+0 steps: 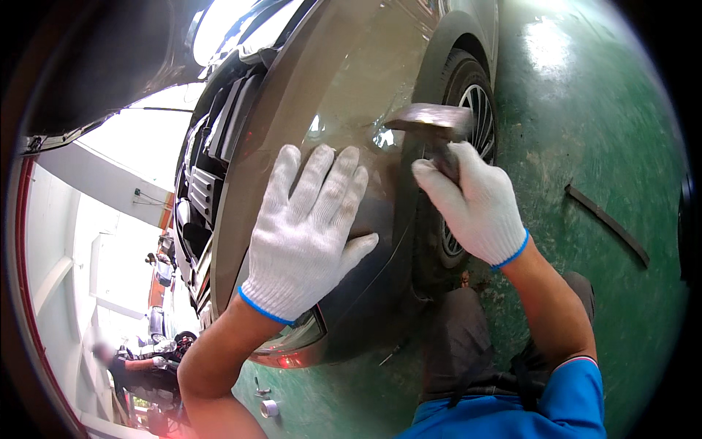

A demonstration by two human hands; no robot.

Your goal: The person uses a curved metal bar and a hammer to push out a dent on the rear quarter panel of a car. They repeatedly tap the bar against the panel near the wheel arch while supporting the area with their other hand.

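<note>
1. One hammer is in view, its grey metal head beside the front wheel arch of the brown car, just above the dented fender panel; its dark handle runs down into the right hand.
2. One fender panel takes both hands; one wheel with a spoked rim sits just behind the hammer.
3. The right hand, in a white knit glove with a blue cuff, has its fingers closed around the hammer handle, wrist bent, bare forearm rising from the lower right.
4. The left hand, gloved the same, lies flat on the panel, fingers spread wide and pointing up, holding nothing; its forearm comes up from the lower edge.
5. Two gloves in all, one on each hand.
6. On the green floor lie one dark strip to the right, well apart, and one tape roll near the left elbow.
</note>
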